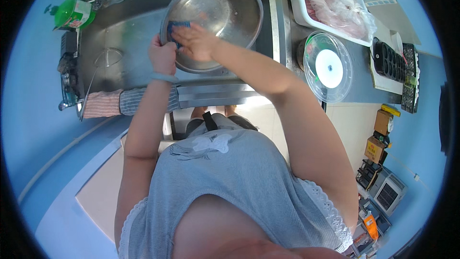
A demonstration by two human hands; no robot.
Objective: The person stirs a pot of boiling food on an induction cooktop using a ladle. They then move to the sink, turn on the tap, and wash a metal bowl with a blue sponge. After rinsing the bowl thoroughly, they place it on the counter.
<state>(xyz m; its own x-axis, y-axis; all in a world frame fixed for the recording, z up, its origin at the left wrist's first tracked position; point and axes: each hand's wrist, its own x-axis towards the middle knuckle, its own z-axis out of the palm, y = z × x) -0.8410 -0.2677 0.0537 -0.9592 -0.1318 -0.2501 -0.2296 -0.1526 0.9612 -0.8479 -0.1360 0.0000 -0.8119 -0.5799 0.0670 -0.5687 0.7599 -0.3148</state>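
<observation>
A large round stainless-steel basin (240,10) is tilted over the right part of a metal sink (133,36). My left hand (163,57) is closed on the basin's near-left rim. Inside the basin, my right hand (196,41) presses a blue cloth or scouring pad (179,25) flat to the left wall, its fingers spread over it. Part of the pad is hidden under that hand. A wire strainer (109,57) lies in the sink at the left.
A green bottle (73,13) stands at the sink's back left. Striped cloths (102,103) hang over the front edge. On the right counter are a clear lidded container (343,79), a white tray (332,30) of bagged meat and a black molded tray (390,59).
</observation>
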